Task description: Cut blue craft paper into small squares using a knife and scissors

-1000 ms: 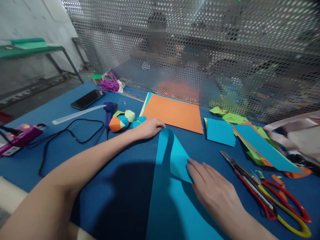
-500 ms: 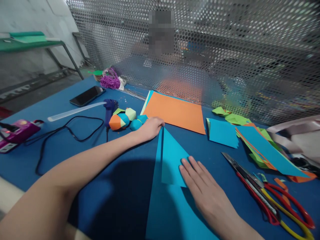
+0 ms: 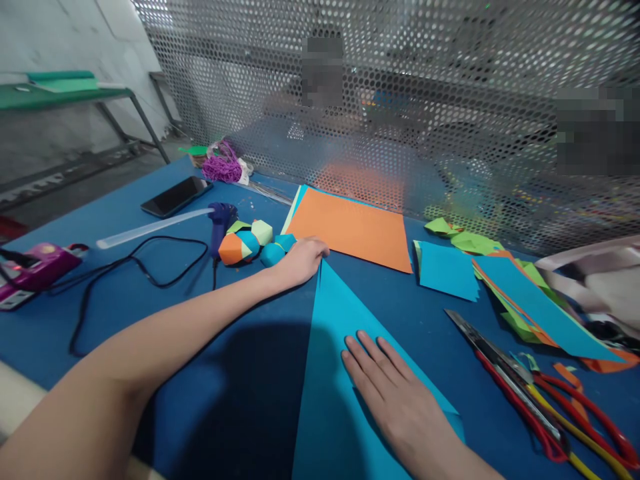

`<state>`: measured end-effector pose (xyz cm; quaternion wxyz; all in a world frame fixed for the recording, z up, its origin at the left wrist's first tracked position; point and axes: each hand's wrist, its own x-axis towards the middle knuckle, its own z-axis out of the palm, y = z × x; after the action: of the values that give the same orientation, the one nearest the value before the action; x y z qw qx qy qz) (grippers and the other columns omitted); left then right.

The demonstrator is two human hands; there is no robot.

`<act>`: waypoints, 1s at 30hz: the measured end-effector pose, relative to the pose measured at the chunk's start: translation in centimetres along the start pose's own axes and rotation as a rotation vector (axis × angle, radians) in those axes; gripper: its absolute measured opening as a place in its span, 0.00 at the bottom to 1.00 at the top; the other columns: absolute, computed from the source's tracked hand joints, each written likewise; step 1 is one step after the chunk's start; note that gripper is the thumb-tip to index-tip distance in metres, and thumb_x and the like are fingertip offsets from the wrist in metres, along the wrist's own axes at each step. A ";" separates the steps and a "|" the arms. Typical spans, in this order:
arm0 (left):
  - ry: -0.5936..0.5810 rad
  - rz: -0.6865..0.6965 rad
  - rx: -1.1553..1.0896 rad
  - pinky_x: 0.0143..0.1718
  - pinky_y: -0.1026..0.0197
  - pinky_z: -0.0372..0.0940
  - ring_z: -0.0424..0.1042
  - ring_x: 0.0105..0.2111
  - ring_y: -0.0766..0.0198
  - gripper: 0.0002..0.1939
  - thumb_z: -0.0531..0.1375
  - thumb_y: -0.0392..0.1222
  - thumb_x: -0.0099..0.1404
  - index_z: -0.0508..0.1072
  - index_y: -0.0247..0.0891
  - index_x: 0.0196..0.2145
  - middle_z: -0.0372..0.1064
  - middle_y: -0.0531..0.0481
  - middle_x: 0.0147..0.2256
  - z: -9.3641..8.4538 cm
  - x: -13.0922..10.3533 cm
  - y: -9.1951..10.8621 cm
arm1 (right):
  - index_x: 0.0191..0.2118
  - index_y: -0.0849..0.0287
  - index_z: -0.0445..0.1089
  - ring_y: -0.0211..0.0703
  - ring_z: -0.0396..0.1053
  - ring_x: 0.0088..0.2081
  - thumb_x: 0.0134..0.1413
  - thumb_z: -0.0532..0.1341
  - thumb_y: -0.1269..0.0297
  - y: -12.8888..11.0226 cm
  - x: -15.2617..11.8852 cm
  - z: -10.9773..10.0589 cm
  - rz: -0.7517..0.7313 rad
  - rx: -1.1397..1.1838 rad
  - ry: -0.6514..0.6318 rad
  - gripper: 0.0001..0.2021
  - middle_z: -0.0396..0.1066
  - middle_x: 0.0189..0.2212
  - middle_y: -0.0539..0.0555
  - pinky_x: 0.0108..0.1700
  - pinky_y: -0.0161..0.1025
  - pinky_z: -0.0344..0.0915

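now the blue sheet (image 3: 325, 360), its narrow end pointing away across the worktop (image 3: 410, 313), lies flatter than half a second ago, so its fold seems to be settling. the right hand (image 3: 393, 393) rests on it, grip spread flat, while the left hand (image 3: 304, 257) curls at the tip, whether pinching i cannot tell. at far right, what may be a pale bag (image 3: 613, 277) hides its contents.
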<state>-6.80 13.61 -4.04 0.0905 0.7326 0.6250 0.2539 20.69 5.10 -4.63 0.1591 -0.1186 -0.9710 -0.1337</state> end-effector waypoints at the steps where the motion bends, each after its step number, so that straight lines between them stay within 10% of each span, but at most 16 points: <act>1: -0.001 -0.004 0.001 0.47 0.55 0.69 0.75 0.41 0.58 0.15 0.53 0.25 0.61 0.78 0.32 0.37 0.77 0.42 0.39 0.0 0.0 0.0 | 0.59 0.65 0.66 0.56 0.64 0.60 0.63 0.49 0.77 0.0 0.0 0.0 -0.003 0.005 -0.001 0.21 0.66 0.59 0.59 0.54 0.53 0.70; 17: -0.078 -0.120 -0.045 0.46 0.62 0.67 0.76 0.41 0.61 0.14 0.55 0.26 0.61 0.79 0.34 0.37 0.79 0.46 0.40 -2.8 -0.2 1.2 | 0.57 0.65 0.68 0.55 0.69 0.56 0.65 0.48 0.75 0.5 0.5 0.0 -0.045 0.001 0.020 0.20 0.69 0.56 0.59 0.49 0.50 0.75; 30: -0.047 -0.205 -0.142 0.40 0.66 0.67 0.76 0.35 0.64 0.10 0.58 0.30 0.61 0.80 0.37 0.34 0.79 0.51 0.34 -1.6 -0.3 0.6 | 0.59 0.65 0.66 0.59 0.65 0.59 0.63 0.48 0.77 0.2 -0.1 0.5 -0.044 -0.014 -0.026 0.21 0.65 0.60 0.60 0.51 0.55 0.73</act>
<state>-7.06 12.88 -2.49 0.1821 0.6624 0.6747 0.2699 20.68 5.40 -5.06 0.1428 -0.0999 -0.9744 -0.1422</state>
